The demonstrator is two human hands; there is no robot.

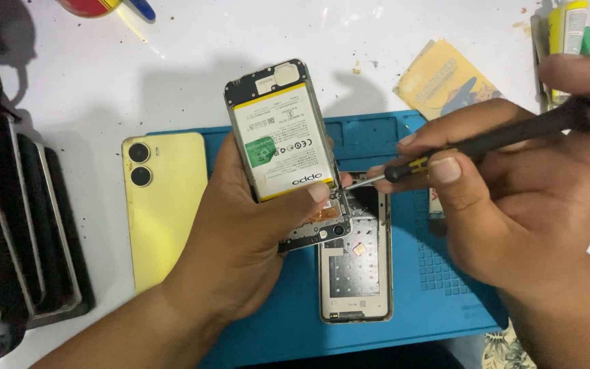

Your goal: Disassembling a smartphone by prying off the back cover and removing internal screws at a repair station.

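Phone (283, 147), one, opened, gripped in your left hand (240, 232); your right hand (513, 198) pinches one screwdriver (472, 145), tip at its lower edge. Two more shells: one yellow back cover (162, 205), one bare frame (355, 273).

Left hand (240, 232) is gripping an opened phone (285, 154), back cover off, white battery showing, thumb pressing its lower edge. Right hand (513, 198) is holding a black-handled screwdriver (459, 147), tip seemingly touching the phone's lower board. Below them, a bare phone frame (355, 273) is lying on a blue mat (438, 287); a yellow back cover (164, 205) is sitting beside it.
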